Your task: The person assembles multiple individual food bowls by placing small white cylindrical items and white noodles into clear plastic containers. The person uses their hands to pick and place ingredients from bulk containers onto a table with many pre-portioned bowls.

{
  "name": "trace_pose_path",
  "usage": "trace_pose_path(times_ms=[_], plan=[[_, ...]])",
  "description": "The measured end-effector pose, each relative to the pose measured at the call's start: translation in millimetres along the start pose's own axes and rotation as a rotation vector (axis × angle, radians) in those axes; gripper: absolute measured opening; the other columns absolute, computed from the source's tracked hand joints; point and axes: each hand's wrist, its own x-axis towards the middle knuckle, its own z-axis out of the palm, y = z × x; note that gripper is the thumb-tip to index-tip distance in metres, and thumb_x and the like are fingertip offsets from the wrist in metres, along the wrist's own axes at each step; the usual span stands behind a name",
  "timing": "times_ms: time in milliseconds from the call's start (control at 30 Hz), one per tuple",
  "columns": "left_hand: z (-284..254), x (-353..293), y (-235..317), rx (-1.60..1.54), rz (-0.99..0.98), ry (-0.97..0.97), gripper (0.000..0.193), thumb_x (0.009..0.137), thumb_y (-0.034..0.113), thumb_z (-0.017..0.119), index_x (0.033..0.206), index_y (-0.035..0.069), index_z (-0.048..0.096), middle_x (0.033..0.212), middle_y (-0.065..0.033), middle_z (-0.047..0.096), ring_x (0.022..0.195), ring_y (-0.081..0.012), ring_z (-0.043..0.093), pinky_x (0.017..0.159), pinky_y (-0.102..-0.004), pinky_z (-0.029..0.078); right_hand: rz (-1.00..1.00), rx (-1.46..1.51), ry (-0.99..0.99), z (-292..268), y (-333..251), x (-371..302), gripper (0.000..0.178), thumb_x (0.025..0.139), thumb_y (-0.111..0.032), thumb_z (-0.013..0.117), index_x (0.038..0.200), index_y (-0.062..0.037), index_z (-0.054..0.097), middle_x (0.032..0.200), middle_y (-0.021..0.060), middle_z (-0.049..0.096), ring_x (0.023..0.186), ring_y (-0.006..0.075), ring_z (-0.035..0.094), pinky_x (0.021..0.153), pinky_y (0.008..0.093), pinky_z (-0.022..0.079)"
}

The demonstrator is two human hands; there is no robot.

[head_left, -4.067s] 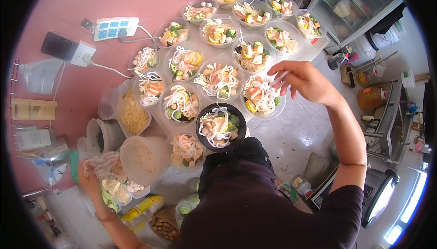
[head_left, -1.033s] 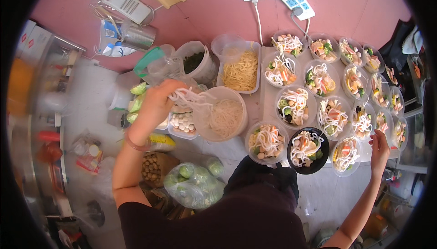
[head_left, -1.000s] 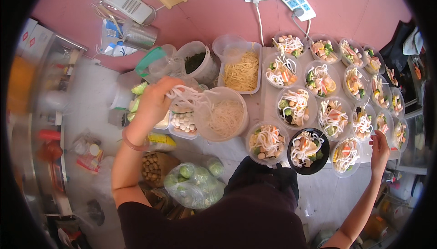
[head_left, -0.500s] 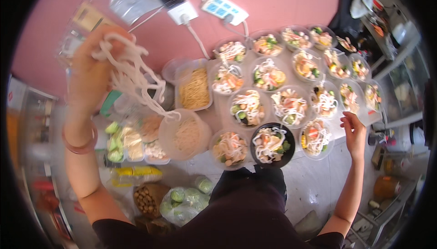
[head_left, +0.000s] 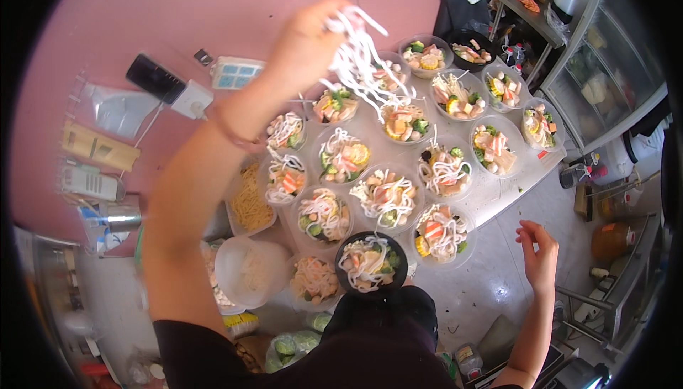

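Note:
My left hand is raised over the back of the table, closed on a bunch of thick white noodles. The strands dangle above clear round bowls, with the ends near a bowl of corn, broccoli and tofu-like cubes. My right hand hovers off the table's right front edge, fingers loosely bent and apart, holding nothing. White noodles top the food in several nearer bowls, among them a black bowl at the front edge. A translucent tub with pale contents stands at the front left.
Behind the tub is a rectangular container of yellow noodles. A phone and a power strip lie by the pink wall. A glass-doored cabinet and metal racks stand right. Bagged green vegetables rest on the floor.
My left hand has carried the white noodles from above the tub, rightward to above the back bowls. The view has shifted. My right hand stays off the table's right side, holding nothing.

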Motion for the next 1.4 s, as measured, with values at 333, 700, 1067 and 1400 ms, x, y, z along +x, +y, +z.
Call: trace_pose_path(times_ms=[333, 700, 1067, 1400], plan=[[128, 21, -147, 0.232, 0.054, -0.067, 0.016, 0.091, 0.01, 0.058, 0.105, 0.004, 0.061, 0.088, -0.0175, 0.067, 0.078, -0.0353, 0.064, 0.07, -0.0417, 0.049, 0.103, 0.058, -0.086, 7, 33, 35, 0.021, 0.086, 0.005, 0.058, 0.105, 0.0045, 0.065, 0.087, 0.012, 0.07, 0.075, 0.0163, 0.068, 0.072, 0.0276, 0.052], [91, 65, -82, 0.055, 0.026, -0.042, 0.018, 0.093, 0.013, 0.057, 0.109, 0.005, 0.058, 0.073, -0.0124, 0.066, 0.069, -0.0266, 0.067, 0.06, -0.0379, 0.05, 0.0, 0.136, -0.199, 34, 26, 79, 0.018, 0.088, 0.003, 0.062, 0.106, 0.0036, 0.065, 0.086, 0.0131, 0.07, 0.073, 0.0182, 0.068, 0.069, 0.0283, 0.052], [46, 128, -86, 0.147, -0.059, 0.072, 0.022, 0.093, 0.009, 0.055, 0.114, 0.004, 0.06, 0.082, -0.0072, 0.067, 0.064, -0.0136, 0.063, 0.055, -0.0302, 0.05, 0.045, 0.146, -0.2, 39, 30, 79, 0.018, 0.087, 0.004, 0.061, 0.104, 0.0047, 0.065, 0.085, 0.0134, 0.071, 0.072, 0.0175, 0.067, 0.069, 0.0278, 0.052], [94, 101, -241, 0.252, -0.379, -0.044, 0.044, 0.083, -0.003, 0.063, 0.126, 0.004, 0.058, 0.106, -0.0117, 0.067, 0.089, -0.0167, 0.063, 0.08, -0.0302, 0.054, 0.042, 0.108, -0.277, 56, 27, 73, 0.019, 0.085, 0.003, 0.064, 0.103, 0.0038, 0.066, 0.086, 0.0131, 0.071, 0.072, 0.0179, 0.068, 0.068, 0.0282, 0.052]])
